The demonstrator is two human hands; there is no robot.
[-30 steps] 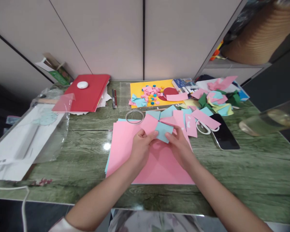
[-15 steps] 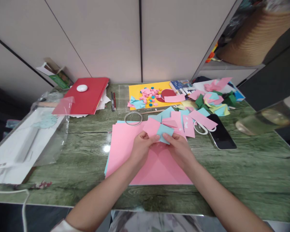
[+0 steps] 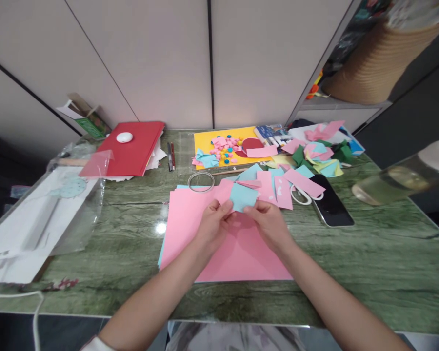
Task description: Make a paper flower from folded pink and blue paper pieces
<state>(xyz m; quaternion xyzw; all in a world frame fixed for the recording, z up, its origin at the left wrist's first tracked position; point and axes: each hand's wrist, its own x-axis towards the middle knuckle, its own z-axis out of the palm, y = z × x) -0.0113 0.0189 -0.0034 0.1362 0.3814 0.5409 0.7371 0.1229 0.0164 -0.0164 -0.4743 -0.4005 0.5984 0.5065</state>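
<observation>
A small light-blue paper square (image 3: 243,196) is held up between both hands, above a stack of large pink paper sheets (image 3: 241,258). My left hand (image 3: 214,222) pinches its lower left corner between thumb and fingers. At the lower right edge, my right hand (image 3: 270,222) grips it the same way. Just behind the square lie small cut pink paper pieces (image 3: 265,185) and blue ones, partly covered by it. A round metal ring (image 3: 201,182) rests at the top left edge of the pink stack.
White-handled scissors (image 3: 300,196) lie beside a black phone (image 3: 332,202) on the right. Farther right stands a clear bottle (image 3: 391,178). Behind are a yellow sheet (image 3: 201,141) with small paper balls and crumpled colored paper (image 3: 324,153). A red folder (image 3: 135,148) lies back left.
The blue square has turned and shifted slightly up and left in my fingers, now showing a broader flat face. Both hands keep their pinch. The view has tilted slightly.
</observation>
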